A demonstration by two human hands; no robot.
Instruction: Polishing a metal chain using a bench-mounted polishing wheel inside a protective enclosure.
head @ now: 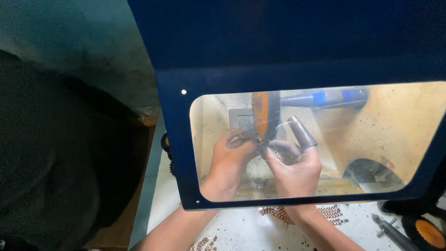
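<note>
Through a clear window in a dark blue guard (297, 51) I see both my hands at a spinning polishing wheel (265, 114) with an orange hub. My left hand (231, 160) and my right hand (293, 167) together pinch a small metal chain piece (265, 145) against the wheel's lower edge. Grey protective sleeves cover my right fingers, one (302, 132) sticking up. The wheel's shaft (325, 98) runs to the right, blue and silver.
Copper-coloured chain links (302, 214) lie on the white speckled bench below the guard. Pliers (395, 232) and a spare orange-centred wheel (428, 232) rest at the lower right. A dark round opening (371, 174) sits inside the enclosure. A dark mass fills the left.
</note>
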